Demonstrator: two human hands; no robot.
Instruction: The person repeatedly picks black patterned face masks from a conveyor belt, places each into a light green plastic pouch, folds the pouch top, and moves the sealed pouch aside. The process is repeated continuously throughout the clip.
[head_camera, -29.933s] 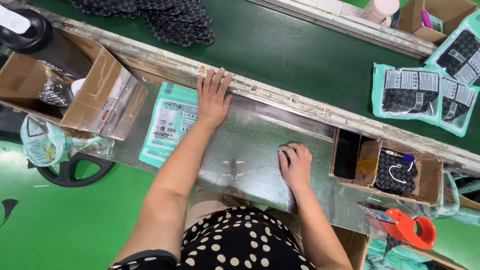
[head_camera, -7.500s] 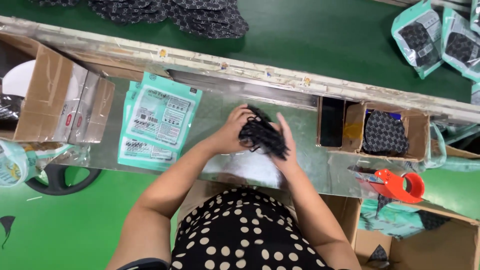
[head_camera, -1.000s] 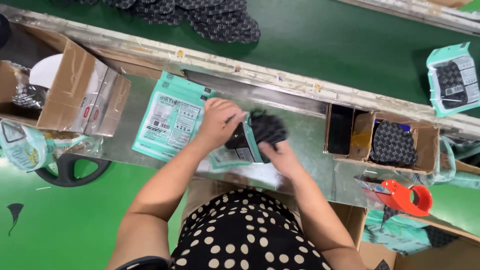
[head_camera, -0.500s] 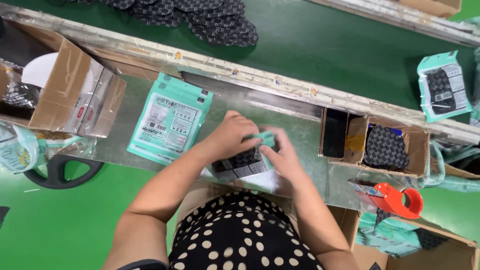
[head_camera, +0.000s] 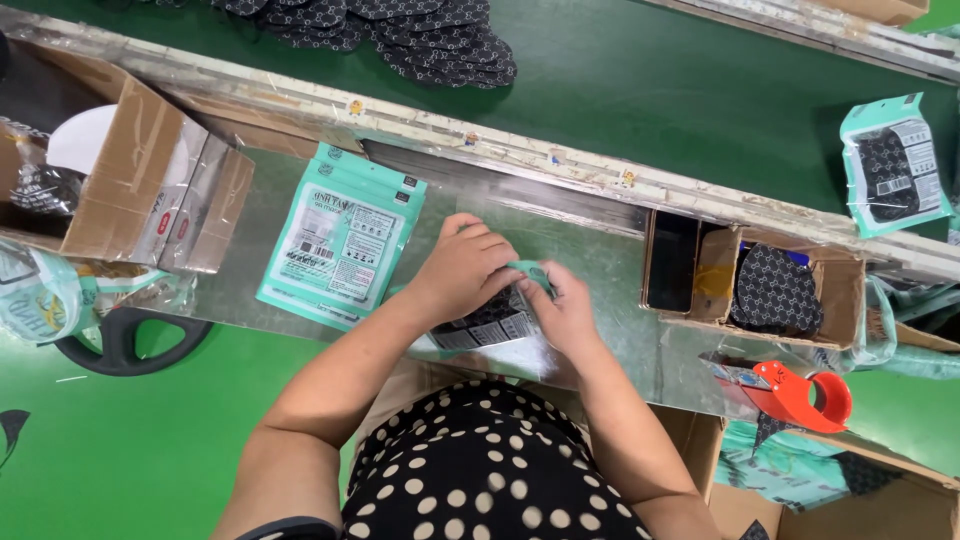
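From the head view, both the left hand (head_camera: 462, 268) and right hand (head_camera: 565, 315) grip a teal pouch (head_camera: 487, 322) at the metal bench's (head_camera: 590, 250) near edge. A stack of teal pouches (head_camera: 342, 238) lies just left; a small cardboard box (head_camera: 760, 285) sits well apart to the right, with bare metal between.

Cardboard box (head_camera: 130, 190) at 9 o'clock; red tape dispenser (head_camera: 795, 395) at 4 o'clock; black masks pile (head_camera: 400, 30) at 12 o'clock.

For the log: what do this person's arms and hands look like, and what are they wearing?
Both arms are bare from above the elbow down; no gloves, and no rings, watch or bracelet show on the left hand or the right hand. The person wears a black garment with white polka dots; a dark sleeve edge shows at the left upper arm.
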